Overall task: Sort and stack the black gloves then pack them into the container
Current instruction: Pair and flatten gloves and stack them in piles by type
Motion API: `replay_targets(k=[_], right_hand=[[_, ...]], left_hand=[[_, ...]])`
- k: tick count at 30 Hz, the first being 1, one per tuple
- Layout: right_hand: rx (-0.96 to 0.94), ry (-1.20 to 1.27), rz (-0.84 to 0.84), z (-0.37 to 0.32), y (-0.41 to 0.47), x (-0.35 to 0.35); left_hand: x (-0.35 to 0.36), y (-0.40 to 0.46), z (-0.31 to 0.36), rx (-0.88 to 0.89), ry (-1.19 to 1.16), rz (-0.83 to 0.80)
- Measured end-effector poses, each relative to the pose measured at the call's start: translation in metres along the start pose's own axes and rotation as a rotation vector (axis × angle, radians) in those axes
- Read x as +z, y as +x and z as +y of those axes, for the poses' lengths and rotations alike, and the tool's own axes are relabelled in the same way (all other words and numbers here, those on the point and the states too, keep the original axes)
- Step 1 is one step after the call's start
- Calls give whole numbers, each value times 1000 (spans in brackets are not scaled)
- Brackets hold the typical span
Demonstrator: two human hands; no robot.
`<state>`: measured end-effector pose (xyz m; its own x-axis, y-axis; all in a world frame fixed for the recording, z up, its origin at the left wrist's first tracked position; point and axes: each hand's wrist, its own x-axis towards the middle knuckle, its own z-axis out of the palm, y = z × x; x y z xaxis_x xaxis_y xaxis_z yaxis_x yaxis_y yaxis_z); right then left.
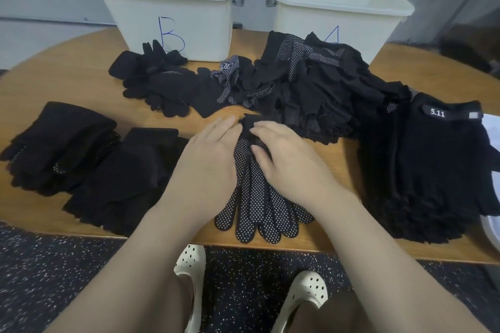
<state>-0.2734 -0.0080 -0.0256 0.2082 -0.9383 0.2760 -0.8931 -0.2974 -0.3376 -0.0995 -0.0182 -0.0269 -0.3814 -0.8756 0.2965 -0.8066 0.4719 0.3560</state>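
Note:
A stack of black gloves with white grip dots lies at the table's front edge, fingers pointing toward me. My left hand rests flat against the stack's left side, fingers straight. Over the cuff end lies my right hand, palm down, with its fingertips near the cuff. Two white containers stand at the back, one marked B and one marked A; no gloves show inside either. An unsorted heap of black gloves spreads in front of them.
Two stacks of plain black gloves sit at the left on the wooden table. A tall stack labelled 5.11 fills the right side. Something white shows at the right edge. My feet in white shoes are below the table edge.

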Motion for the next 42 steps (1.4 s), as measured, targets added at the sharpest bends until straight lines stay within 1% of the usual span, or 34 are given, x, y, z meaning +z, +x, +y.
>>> replay_targets(k=[3, 5, 7, 10, 15, 19, 21, 23, 26, 28, 29, 30, 31, 33, 34, 36, 38, 40, 42], right_hand=[[14, 7, -155, -1, -6, -1], [-5, -30, -242, -2, -9, -1], [-20, -67, -294, -2, -10, -2], [-25, -119, -338, -3, -11, -5], [-6, -174, -333, -10, -26, -9], [-71, -184, -389, -14, -50, -19], [-88, -179, -390, -14, -58, -21], [-88, -171, -370, -14, -59, -21], [-79, -154, -356, -14, -59, -19], [-66, -124, -355, -12, -59, -18], [-49, -68, -359, -11, -59, -20], [-10, 45, -364, -10, -59, -24], [58, 220, -362, -8, -58, -31], [188, 565, -290, 0, -51, -43], [203, 620, -201, 5, -46, -46], [158, 500, 39, 15, -31, -44], [120, 338, 223, 20, -12, -36], [104, 243, 319, 22, 7, -28], [73, 176, 371, 24, 26, -21]], left_hand=[[6, 11, -9, 58, 26, -33], [5, 18, -11, 93, 44, -104], [4, 22, -13, 109, 57, -178], [3, 22, -15, 102, 77, -224], [3, 23, -8, 69, 96, -279], [0, 22, -6, 67, 111, -306], [0, 22, -7, 62, 107, -296], [-2, 18, -7, 47, 82, -249], [-9, 0, 3, 50, -55, -71], [-14, -17, 15, 9, -161, -28], [-13, -23, 18, 7, -177, -54], [-10, -27, 21, 17, -166, -107], [-7, -29, 21, 38, -123, -169], [0, -28, 18, 85, 28, -262], [1, -27, 18, 95, 94, -290], [2, -28, 21, 92, 169, -311], [1, -28, 24, 81, 197, -309], [1, -28, 22, 69, 201, -314], [-1, -28, 18, 56, 192, -309]])
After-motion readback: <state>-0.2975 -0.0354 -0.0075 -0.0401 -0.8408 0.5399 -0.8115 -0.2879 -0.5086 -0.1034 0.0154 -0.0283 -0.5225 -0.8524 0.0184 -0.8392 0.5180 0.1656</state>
